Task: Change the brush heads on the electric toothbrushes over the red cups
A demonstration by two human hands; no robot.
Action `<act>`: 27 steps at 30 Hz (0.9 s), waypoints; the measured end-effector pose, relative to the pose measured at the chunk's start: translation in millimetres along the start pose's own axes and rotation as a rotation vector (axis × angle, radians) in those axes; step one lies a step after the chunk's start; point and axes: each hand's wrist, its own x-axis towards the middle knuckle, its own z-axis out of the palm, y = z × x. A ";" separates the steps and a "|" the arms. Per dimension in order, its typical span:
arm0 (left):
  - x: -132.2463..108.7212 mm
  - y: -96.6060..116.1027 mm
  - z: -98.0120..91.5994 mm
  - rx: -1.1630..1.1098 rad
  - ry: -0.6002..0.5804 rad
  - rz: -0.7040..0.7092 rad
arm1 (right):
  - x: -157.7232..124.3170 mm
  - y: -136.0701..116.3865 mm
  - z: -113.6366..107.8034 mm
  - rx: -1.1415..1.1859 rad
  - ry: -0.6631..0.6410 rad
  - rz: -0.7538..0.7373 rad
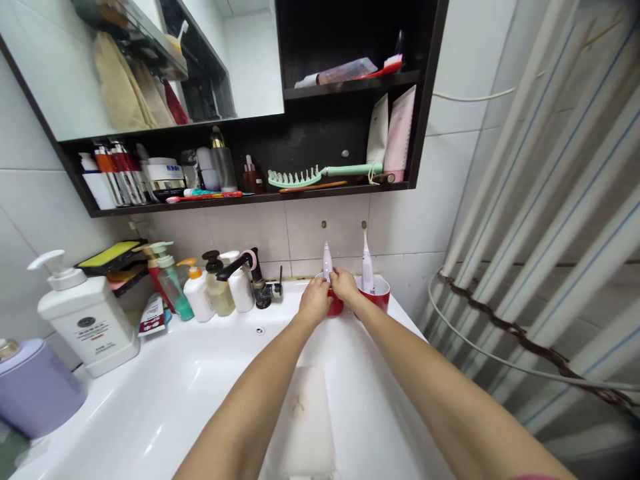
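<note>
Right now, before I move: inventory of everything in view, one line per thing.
electric toothbrushes: 2, white and pink, upright at sink's back
cups: 2, red, at sink's back
pump bottle: 1, white, left of sink
small bottles: several, mixed colours, left of faucet
faucet: 1, black, sink's back
sink: 1, white, below the hands
comb: 1, mint green, lower shelf
shower curtain: 1, white with blue stripes, right
left hand: 1, bare, at left toothbrush
right hand: 1, bare, at left toothbrush
</note>
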 end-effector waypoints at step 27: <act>-93.2 90.6 -135.2 -1.497 0.228 -0.085 | -151.7 -125.7 -89.1 1.116 0.011 -0.169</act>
